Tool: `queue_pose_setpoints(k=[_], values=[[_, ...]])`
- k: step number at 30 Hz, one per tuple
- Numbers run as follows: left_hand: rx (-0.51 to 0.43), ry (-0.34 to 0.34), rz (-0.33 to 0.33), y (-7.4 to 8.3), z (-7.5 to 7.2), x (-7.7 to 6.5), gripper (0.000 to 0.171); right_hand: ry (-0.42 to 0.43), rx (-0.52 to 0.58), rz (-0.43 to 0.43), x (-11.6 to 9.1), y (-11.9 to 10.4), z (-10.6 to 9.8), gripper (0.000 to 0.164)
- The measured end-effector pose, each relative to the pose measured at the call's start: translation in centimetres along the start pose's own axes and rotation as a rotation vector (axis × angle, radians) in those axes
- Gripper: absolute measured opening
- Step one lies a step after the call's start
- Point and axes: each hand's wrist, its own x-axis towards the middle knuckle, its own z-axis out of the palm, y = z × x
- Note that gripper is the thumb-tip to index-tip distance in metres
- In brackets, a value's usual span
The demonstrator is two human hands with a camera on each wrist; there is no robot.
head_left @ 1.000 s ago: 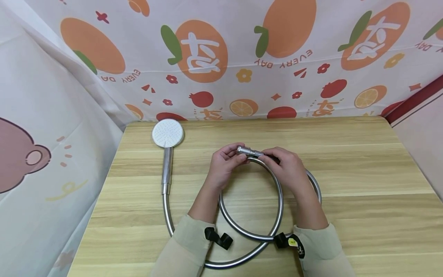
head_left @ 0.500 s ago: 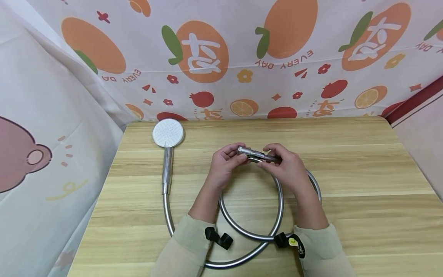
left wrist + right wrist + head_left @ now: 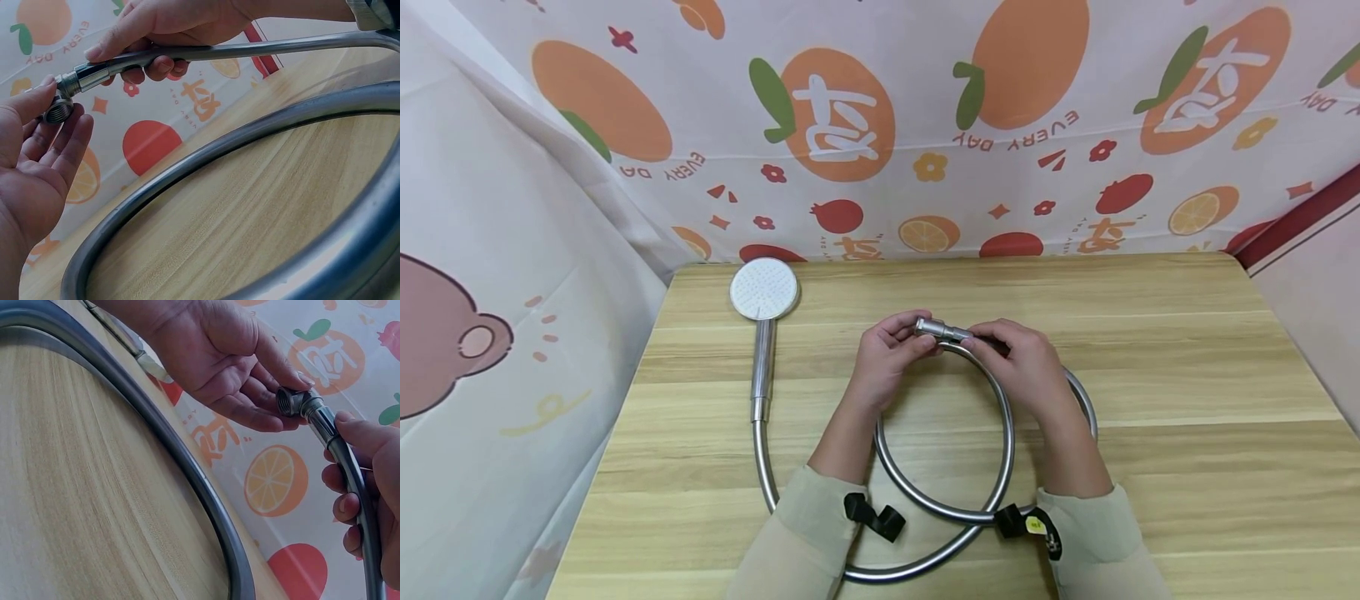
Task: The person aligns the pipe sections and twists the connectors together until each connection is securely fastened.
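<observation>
In the head view my left hand (image 3: 886, 357) pinches a small metal elbow fitting (image 3: 291, 402) between thumb and fingers. Its round opening shows inner threads in both wrist views. My right hand (image 3: 1024, 360) grips the end of a metal shower hose (image 3: 200, 53), with the thumb near the shiny collar (image 3: 322, 427) where hose and fitting meet. Both hands are raised above the table. From there the hose loops round under my forearms to the shower head (image 3: 764, 288), which lies face up with its chrome handle (image 3: 763, 358) toward me.
The wooden table (image 3: 1195, 358) ends at a printed fruit curtain (image 3: 925, 125) behind it. A pale cloth (image 3: 535, 275) hangs along the left side. Large hose coils cross one another near the table's front, close to my sleeves and black wrist straps.
Half a second ago my right fingers were spread apart, showing more hose; now they have come together again at the collar. My left hand has kept its hold on the elbow fitting.
</observation>
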Motion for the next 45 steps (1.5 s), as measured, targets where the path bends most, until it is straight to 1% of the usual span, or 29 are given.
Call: queue_pose_setpoints(k=[6,11,13,15,20,23,27,35,39,42,45], values=[[0.002,-0.006,0.005,0.00,0.00,0.01,0.040,-0.003,0.010,0.014,-0.01,-0.07,-0.09,0.032],[0.013,-0.009,0.006,-0.04,-0.06,0.04,0.040,0.003,0.028,-0.002,0.01,0.05,-0.07,0.043],[0.017,-0.009,0.006,-0.05,-0.06,0.05,0.040,0.005,0.030,-0.007,0.02,0.11,-0.05,0.045],[0.018,-0.007,0.004,-0.02,-0.03,0.04,0.041,0.006,0.031,-0.009,0.02,0.14,-0.02,0.041],[0.019,-0.003,-0.002,-0.05,-0.01,0.06,0.043,0.005,0.013,-0.019,-0.01,0.11,0.00,0.026],[0.017,0.000,-0.002,-0.16,-0.07,0.11,0.040,0.000,0.003,-0.022,-0.04,0.06,-0.05,0.023],[0.013,0.001,0.002,-0.26,-0.12,0.16,0.037,-0.007,-0.003,-0.018,-0.04,-0.02,-0.14,0.026],[0.026,-0.001,0.003,-0.11,0.03,0.09,0.042,0.000,0.013,-0.011,-0.03,-0.06,-0.14,0.034],[0.032,0.001,0.004,-0.08,0.08,0.06,0.041,-0.002,0.027,-0.001,-0.04,-0.03,-0.15,0.041],[0.026,0.001,0.006,-0.04,0.09,0.01,0.040,-0.009,0.032,0.012,-0.04,0.00,-0.13,0.042],[0.022,-0.002,0.007,-0.05,0.07,0.00,0.040,-0.014,0.031,0.028,-0.04,0.02,-0.10,0.039]])
